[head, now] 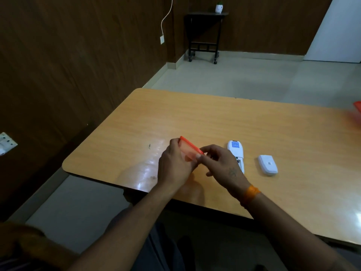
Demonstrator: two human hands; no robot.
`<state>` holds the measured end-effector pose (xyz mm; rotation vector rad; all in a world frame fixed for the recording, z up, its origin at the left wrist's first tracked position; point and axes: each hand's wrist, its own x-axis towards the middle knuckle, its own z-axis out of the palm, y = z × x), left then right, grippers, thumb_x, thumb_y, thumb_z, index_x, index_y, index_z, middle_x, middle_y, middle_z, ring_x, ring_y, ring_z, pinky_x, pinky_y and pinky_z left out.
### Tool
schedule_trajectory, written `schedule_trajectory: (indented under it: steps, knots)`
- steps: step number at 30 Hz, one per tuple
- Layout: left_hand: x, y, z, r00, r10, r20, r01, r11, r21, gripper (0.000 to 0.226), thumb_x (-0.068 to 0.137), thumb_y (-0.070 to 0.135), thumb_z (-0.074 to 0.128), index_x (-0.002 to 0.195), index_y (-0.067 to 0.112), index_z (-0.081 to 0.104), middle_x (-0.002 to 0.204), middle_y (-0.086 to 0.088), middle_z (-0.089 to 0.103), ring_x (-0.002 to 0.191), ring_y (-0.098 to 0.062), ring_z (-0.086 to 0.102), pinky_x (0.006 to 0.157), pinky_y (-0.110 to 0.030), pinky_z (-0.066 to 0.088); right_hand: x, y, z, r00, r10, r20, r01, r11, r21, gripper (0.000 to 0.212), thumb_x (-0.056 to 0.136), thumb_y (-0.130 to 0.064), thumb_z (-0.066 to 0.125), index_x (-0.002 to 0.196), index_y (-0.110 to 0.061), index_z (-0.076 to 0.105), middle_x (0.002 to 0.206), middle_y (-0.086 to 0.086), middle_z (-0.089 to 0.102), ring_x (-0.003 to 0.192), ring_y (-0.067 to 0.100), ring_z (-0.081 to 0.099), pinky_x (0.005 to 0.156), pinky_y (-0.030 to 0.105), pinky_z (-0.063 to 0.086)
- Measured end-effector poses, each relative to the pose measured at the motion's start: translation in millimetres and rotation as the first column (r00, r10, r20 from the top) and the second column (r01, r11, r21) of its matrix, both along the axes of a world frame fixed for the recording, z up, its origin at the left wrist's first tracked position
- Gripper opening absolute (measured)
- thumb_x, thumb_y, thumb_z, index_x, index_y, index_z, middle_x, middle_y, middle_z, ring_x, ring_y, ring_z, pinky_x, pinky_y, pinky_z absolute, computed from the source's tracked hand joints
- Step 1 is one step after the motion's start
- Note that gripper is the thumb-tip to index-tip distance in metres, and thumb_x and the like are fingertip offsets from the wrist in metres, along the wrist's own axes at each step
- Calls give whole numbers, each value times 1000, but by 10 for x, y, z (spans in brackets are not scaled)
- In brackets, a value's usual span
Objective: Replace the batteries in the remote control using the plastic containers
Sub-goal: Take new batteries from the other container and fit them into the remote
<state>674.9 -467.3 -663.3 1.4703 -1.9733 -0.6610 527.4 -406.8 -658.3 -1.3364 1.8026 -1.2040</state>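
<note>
One wooden table (214, 118), big and light brown. One white remote control (236, 153) lying face down on it, battery bay open at the near end, blue label at the far end. One white battery cover (267, 164) lying just right of the remote, apart from it. Two orange plastic containers: one (190, 150) held up over the table left of the remote, see-through, tilted; contents too blurry to tell. The other (357, 110) only a blurred bit at the right edge. Two hands close together: left hand (173, 166) gripping the near container, right hand (222, 163) pinching its corner. One orange wristband (252, 194) on the right wrist.
</note>
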Motion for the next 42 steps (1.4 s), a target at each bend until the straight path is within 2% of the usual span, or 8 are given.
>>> schedule_trajectory:
  steps: [2, 4, 9, 15, 23, 29, 34, 42]
  knots:
    - [-31, 18, -19, 1000, -16, -5, 16, 1000, 6, 98, 78, 47, 87, 154, 17, 34, 151, -8, 55, 133, -32, 56, 100, -38, 51, -30, 36, -110, 961, -17, -275, -17, 993, -120, 26, 94, -41, 73, 111, -22, 73, 97, -2, 64, 86, 9, 61, 73, 26, 53]
    - [-51, 36, -44, 999, -22, -29, 23, 1000, 20, 99, 78, 48, 85, 156, 17, 33, 152, -8, 54, 135, -32, 54, 102, -38, 49, -46, 11, -170, 934, -22, -356, -55, 977, -206, 22, 95, -37, 73, 109, -19, 72, 104, -3, 64, 93, 10, 60, 81, 30, 55]
    - [-43, -13, -156, 995, 9, -104, -4, 999, 49, 89, 74, 50, 88, 146, 18, 46, 136, -6, 65, 120, -28, 65, 91, -37, 58, -17, -55, -197, 912, -41, -408, -81, 957, -278, 25, 98, -35, 68, 113, -15, 70, 110, 2, 75, 98, 20, 69, 84, 41, 58]
    - [42, -88, -151, 973, -39, -226, 50, 998, 45, 76, 71, 34, 95, 136, 18, 59, 106, 12, 62, 86, -1, 62, 65, -1, 43, 16, -83, -252, 891, -66, -449, -100, 937, -336, 36, 100, -45, 54, 109, -15, 71, 95, 4, 76, 81, 27, 70, 69, 45, 56]
    - [128, -163, -187, 955, -77, -288, 92, 995, 40, 70, 69, 32, 96, 130, 25, 62, 102, 24, 63, 85, 24, 58, 68, -1, 48, 63, -158, -227, 899, -114, -424, -55, 929, -366, 33, 101, -44, 54, 98, -16, 70, 78, 2, 73, 66, 23, 65, 59, 41, 54]
    - [188, -239, -255, 949, -78, -307, 98, 994, 51, 76, 67, 34, 97, 132, 24, 60, 114, 16, 65, 93, 16, 62, 73, -4, 51, 88, -321, -168, 877, -143, -459, -42, 929, -369, 24, 104, -34, 59, 96, -13, 68, 74, 3, 71, 62, 23, 63, 55, 40, 53]
    - [293, -381, -336, 947, -24, -321, 63, 992, 110, 79, 64, 34, 99, 130, 23, 58, 123, 9, 68, 110, -10, 66, 87, -21, 57, 33, -541, -83, 897, -280, -341, 129, 906, -403, 29, 107, -36, 53, 91, -15, 63, 68, 4, 67, 58, 27, 58, 51, 36, 41]
    - [400, -466, -428, 989, 121, 85, -122, 993, -3, 96, 59, 66, 88, 136, 19, 53, 135, -5, 58, 128, -30, 48, 99, -50, 50, -314, -1017, -72, 897, -422, -130, 377, 886, -271, 39, 108, -34, 52, 82, -6, 64, 74, 4, 64, 69, 25, 55, 61, 35, 38]
